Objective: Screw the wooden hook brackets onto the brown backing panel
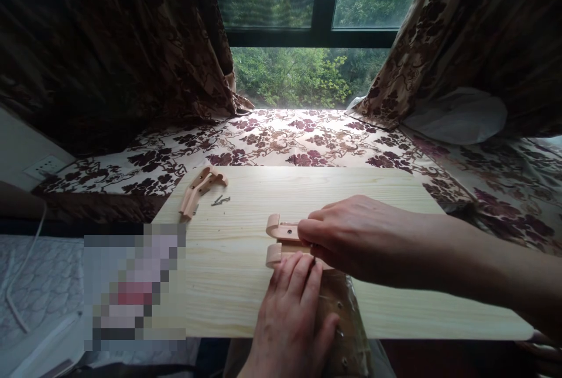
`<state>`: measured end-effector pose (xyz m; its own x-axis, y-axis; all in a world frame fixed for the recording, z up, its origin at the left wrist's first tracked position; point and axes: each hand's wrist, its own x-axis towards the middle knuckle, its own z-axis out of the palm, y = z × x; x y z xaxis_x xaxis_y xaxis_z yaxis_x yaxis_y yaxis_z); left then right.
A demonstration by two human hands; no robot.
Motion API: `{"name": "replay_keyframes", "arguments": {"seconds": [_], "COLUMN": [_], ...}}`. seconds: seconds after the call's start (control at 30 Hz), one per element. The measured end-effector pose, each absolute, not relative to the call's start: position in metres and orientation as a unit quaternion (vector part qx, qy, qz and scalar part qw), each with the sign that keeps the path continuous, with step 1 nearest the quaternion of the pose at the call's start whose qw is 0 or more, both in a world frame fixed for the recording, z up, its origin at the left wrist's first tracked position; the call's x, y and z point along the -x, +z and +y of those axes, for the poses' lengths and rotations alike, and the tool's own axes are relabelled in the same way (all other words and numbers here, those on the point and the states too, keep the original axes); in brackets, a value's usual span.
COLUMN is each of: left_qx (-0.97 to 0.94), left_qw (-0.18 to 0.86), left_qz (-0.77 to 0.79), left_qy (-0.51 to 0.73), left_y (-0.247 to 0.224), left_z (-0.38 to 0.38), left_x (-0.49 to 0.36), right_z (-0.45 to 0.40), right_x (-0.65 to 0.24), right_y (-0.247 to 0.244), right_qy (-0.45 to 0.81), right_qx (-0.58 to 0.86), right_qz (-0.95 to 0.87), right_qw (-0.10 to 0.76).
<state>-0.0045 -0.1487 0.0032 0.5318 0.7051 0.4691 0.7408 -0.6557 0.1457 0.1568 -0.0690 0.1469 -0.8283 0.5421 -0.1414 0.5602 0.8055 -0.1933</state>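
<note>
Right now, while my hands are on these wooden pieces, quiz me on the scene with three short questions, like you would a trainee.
1. True or false: the loose, small grey metal screws lie on the floral cloth.
2. Fill the gap: of the two light wooden pieces with curled ends, the fingers of the bare left hand rest on the one ___ to you.
3. Multiple choice: where is the bare right hand?
A) By the window
B) Over the curl-ended pieces
C) Beside the loose screws

Key: 1. False; 2. nearer; 3. B
</note>
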Motion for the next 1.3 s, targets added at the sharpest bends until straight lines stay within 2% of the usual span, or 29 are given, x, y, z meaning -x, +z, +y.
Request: {"name": "replay_keyframes", "arguments": {"seconds": [0.23,0.47,0.67,0.97,1.3], "left_qx": [0.877,0.879,0.883,0.883,0.881], "left_qw": [0.027,0.020,0.030,0.002,0.015], "left_qz": [-0.411,-0.416,-0.408,-0.416,-0.410], "left_qy": [-0.249,-0.232,-0.231,-0.220,-0.237], "left_y": [0.001,0.006,0.005,0.007,0.007], "left_z": [-0.149,-0.151,-0.150,-0.149,-0.151], "left_x": [0.006,0.006,0.004,0.006,0.007], "right_z": [-0.067,-0.071,-0.069,-0.071,-0.070], "right_x": [-0.161,-0.162,-0.162,-0.162,-0.159], "right_y": [0.144,0.145,0.139,0.138,0.145], "right_qy": [-0.074,-0.101,-0.062,-0.106,-0.071], "right_qx": [-0.328,-0.308,-0.331,-0.303,-0.317], "right_qz": [0.940,0.946,0.941,0.947,0.945], "right_qw": [0.052,0.026,0.040,0.023,0.037]}}
